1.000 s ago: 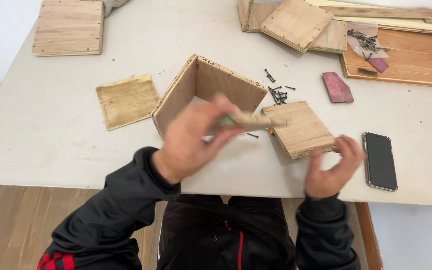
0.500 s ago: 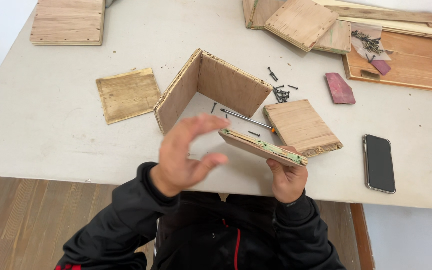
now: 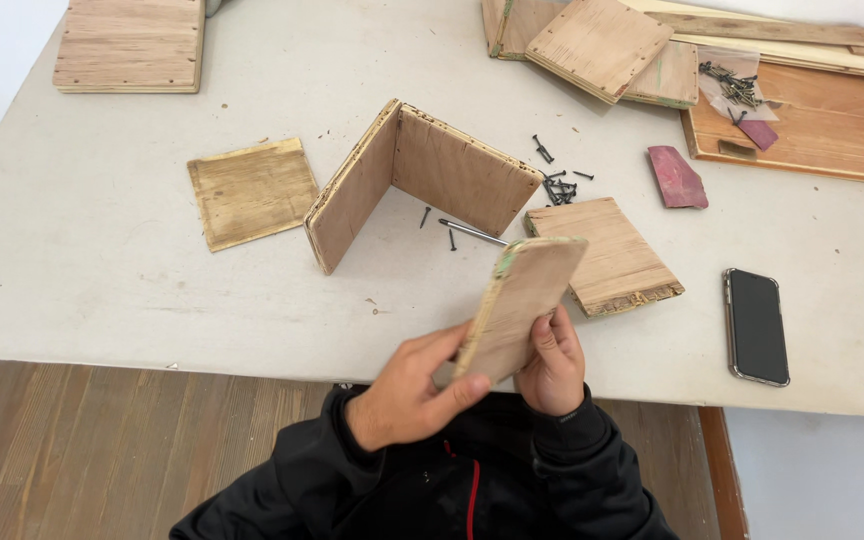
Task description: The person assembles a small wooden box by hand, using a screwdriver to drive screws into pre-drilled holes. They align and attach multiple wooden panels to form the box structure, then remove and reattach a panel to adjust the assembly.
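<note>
**Inspector:** Start nearest you. Your left hand (image 3: 407,390) and right hand (image 3: 550,365) both hold the plywood panel (image 3: 520,305), raised above the near edge of the worktop (image 3: 102,280) and tilted, its broad face towards you. The left fingers close on the lower left edge with the thumb across the face; the right hand cups it from behind, fingers wrapped round the right edge.

**Operator:** How will it handle?

**Inspector:** In my judgement, light and stiff, easy for one hand. The surface looks dry and rough, so a slip is unlikely. The edges are ragged and layered, so expect splinters; grip across the flat faces or mid-edge, not at the frayed corners.

**Operator:** And beyond it?

**Inspector:** Just past the panel a second square board (image 3: 607,255) lies flat. To its left stands the corner assembly (image 3: 417,180), two boards joined at an angle and resting on edge. A long nail or thin rod (image 3: 472,232) lies between them, with loose screws (image 3: 557,185) scattered behind. A thin yellowish square (image 3: 252,190) lies further left, a dark phone (image 3: 755,325) to your right, a red scrap (image 3: 677,177) beyond it.

**Operator:** Far side?

**Inspector:** Stacked boards (image 3: 597,45), long planks (image 3: 802,120) carrying a bag of screws (image 3: 732,85), one board (image 3: 130,45) at the far left. The worktop is pale and scuffed, over a wood floor (image 3: 102,450).
</note>
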